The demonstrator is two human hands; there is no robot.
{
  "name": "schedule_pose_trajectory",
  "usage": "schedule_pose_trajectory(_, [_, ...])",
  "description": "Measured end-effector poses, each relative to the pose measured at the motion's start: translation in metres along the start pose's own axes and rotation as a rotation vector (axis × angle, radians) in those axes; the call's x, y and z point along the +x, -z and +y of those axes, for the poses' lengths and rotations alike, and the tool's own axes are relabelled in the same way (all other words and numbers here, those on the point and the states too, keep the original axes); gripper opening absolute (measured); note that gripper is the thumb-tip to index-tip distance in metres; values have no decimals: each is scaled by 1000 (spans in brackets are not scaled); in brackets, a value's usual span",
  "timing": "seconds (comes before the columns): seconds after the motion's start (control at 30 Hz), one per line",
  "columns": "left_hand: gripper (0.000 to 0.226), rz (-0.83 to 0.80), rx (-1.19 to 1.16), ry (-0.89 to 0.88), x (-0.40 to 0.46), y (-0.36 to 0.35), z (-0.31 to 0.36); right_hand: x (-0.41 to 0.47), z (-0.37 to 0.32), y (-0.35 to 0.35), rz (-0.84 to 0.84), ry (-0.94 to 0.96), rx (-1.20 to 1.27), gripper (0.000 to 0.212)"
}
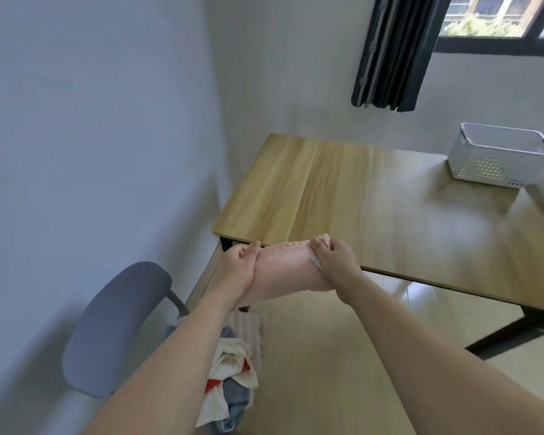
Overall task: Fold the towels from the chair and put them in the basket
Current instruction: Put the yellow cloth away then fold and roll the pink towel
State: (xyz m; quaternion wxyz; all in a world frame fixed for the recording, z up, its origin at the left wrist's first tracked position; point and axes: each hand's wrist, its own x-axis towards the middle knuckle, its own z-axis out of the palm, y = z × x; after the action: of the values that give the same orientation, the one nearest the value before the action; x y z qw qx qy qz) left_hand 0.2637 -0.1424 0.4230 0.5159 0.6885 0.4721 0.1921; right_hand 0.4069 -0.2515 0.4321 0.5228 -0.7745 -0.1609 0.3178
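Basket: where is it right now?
In the head view the white basket stands at the far right of the wooden table, below the window, well away from both hands and apparently empty.

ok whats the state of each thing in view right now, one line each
pink towel: held up in the air, stretched between both hands
left hand: gripping the towel's left edge
right hand: gripping its right edge
basket: on the table's far right, looks empty
towel pile: unfolded, heaped on the chair
curtain: drawn aside from the window

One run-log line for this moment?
left hand: grips towel | right hand: grips towel | towel: held near table edge | basket: on table
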Motion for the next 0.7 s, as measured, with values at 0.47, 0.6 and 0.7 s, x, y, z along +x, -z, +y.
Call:
schedule_pose_trajectory(0.47, [33,-404,-134,50,-22,-95,113,11,-25,157,95,46,65,20])
schedule_pose_trajectory(0.6, [22,-365,-122,40,-24,-158,158,45,-23,228,112,119,37,26])
schedule_pose_trajectory(0.7, [18,-301,-119,39,-27,-201,187,69,-26,278,89,136,13,30])
